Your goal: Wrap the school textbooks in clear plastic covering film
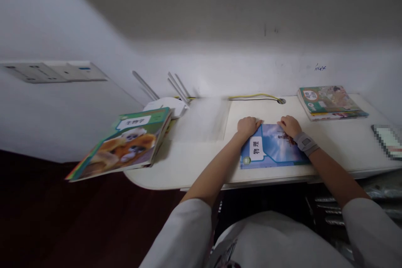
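A blue physics textbook lies flat on the white desk, turned sideways, close to the front edge. My left hand grips its far left corner with the fingers curled over the edge. On the far right part of the same edge, my right hand has its fingers bent round the book; a grey watch band circles that wrist. Left of my hands lies a clear plastic sheet or cover, blurred and partly see-through. The undersides of my fingers are hidden.
Biology books overhang the desk's left end, before a white router with antennas. A pile of textbooks sits at the back right, near a pixelated device. A yellow cable runs along the wall to a desk hole.
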The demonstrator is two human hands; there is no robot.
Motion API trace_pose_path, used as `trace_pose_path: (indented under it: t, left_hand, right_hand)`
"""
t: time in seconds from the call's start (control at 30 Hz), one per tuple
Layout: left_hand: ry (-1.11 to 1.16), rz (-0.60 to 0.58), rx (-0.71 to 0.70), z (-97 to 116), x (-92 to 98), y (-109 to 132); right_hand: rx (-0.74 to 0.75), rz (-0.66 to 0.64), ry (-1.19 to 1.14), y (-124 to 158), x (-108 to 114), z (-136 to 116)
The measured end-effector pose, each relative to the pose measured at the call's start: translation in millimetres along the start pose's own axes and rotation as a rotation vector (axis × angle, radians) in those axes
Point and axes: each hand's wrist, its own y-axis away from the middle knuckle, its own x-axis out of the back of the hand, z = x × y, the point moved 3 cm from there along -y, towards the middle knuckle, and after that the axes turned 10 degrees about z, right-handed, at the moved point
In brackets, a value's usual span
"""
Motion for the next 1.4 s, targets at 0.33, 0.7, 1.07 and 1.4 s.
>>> trace_pose_path:
  t: [0.33, 0.7, 1.07, 1.4]
  left_hand:
    - [0.124, 0.026, -0.039, -2, 12.4, 4]
    - [0.910, 0.528, 0.419, -39, 41.2, 32]
    - [1.754, 0.186, 0.738, 46, -20.2, 85]
    - [1.921, 0.077, 0.709, 55, 13.2, 80]
  right_hand:
    - [0.104, -0.120, -0.066, -7, 13, -15]
    - [0.030, -0.132, -0.418, -26, 89, -4]
    - [-0.323, 0.376, -0.591, 36, 111, -23]
    - [-0.591, -0.053, -1.047, 63, 71, -24]
